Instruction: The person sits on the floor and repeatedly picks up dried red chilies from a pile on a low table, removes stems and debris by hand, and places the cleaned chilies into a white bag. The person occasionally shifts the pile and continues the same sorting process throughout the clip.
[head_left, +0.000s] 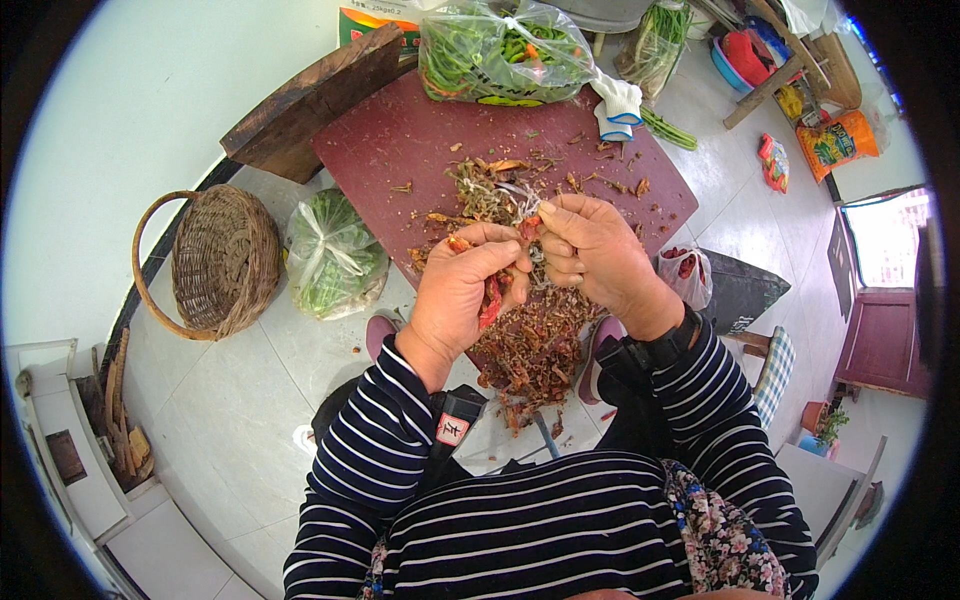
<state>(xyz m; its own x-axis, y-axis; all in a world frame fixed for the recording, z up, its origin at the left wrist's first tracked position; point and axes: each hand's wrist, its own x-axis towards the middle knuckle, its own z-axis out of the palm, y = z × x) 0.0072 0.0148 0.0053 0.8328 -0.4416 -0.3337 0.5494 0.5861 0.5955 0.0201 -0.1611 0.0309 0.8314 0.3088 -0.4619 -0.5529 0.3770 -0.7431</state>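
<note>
My left hand (469, 289) is curled around several dried red chili peppers (491, 300), some poking out past its fingers. Close beside it, my right hand (596, 251) pinches a dried red pepper piece (529, 227) between thumb and forefinger, near the left fingertips. Pale string-like strands (517, 196) run just behind the fingers. Both hands are above a dark red board (420, 142), on which dried stalks and pepper bits (484, 191) lie. A heap of brown and red dried scraps (532, 360) spreads over the board's near end, between my shoes.
A bag of green peppers (502, 56) and white gloves (619, 105) rest at the board's far edge. Left are a wicker basket (221, 259) and a bag of greens (334, 255). A bag of dried red peppers (685, 274) stands right. A wooden plank (315, 97) leans behind.
</note>
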